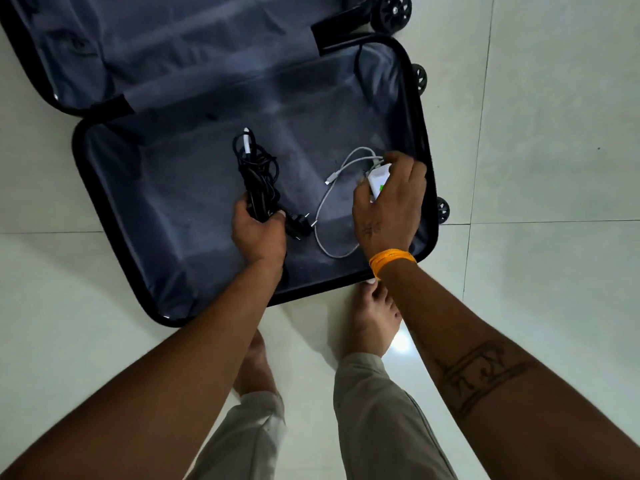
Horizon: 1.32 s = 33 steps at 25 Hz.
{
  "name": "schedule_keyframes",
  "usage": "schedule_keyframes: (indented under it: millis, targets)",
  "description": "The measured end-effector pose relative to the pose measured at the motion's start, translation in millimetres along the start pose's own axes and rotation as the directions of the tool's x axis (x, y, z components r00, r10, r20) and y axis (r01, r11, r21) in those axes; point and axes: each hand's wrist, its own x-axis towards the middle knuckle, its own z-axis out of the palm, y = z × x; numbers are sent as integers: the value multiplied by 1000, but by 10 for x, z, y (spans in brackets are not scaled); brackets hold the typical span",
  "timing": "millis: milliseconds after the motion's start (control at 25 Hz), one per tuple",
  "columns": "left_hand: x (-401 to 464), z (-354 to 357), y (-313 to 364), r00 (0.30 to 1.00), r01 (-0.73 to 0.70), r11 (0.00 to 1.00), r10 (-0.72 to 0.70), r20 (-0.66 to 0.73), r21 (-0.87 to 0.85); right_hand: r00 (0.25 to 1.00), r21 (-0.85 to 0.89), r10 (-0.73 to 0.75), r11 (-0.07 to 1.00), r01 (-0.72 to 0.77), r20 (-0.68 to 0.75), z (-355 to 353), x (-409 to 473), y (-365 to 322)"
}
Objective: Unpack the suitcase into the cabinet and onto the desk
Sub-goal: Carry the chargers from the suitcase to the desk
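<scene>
A black suitcase [114, 216] lies open on the floor, both grey-lined halves showing. Inside the near half, my left hand [258, 233] grips a bundle of black cable [256, 171] whose plug sticks out to the right of my fist. A white connector tip shows at the bundle's top. My right hand [389, 202] holds a small white charger [376, 183] with a green mark. Its white cable [332, 216] loops across the lining toward my wrist.
The far half of the suitcase [180, 39] holds nothing visible. Black wheels [394, 10] stick out on the right side. My bare feet [372, 320] stand on the white tiled floor [536, 168] just at the case's near edge.
</scene>
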Motion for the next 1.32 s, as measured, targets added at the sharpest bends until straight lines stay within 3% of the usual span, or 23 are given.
schedule_keyframes:
  millis: [80, 280, 480, 600, 720, 840, 1040, 1200, 1320]
  targets:
    - [24, -18, -7, 1000, -13, 1000, 13, 10, 28, 1000, 1, 6, 1000, -6, -23, -77, -78, 36]
    - [137, -125, 36, 999, -27, 997, 25, 38, 69, 956, -222, 168, 968, -114, 242, 114, -100, 324]
    - [235, -147, 3, 998, -33, 992, 27, 50, 125, 938, -422, 273, 892, -163, 215, 375, 108, 294]
    - [265, -127, -20, 997, -47, 987, 38, 63, 153, 960, -470, 233, 872, -137, 153, 441, 59, 221]
    - [280, -117, -30, 996, -62, 985, 50, 77, 163, 955, -350, 199, 930, -113, 219, 508, 59, 237]
    - [302, -126, -33, 994, -76, 984, 63, 86, 160, 930, -129, 289, 956, -265, 226, 552, 149, 259]
    - [340, -188, -38, 994, -10, 998, 2, 113, 69, 883, -104, 382, 924, -368, 271, 553, 145, 209]
    - [189, -449, 123, 973, 94, 995, -82, 216, -47, 771, 175, 507, 780, -601, 386, 273, 45, 73]
    - [-48, -778, 427, 954, 149, 984, -118, 274, -97, 751, 296, 482, 713, -635, 451, -109, -33, -279]
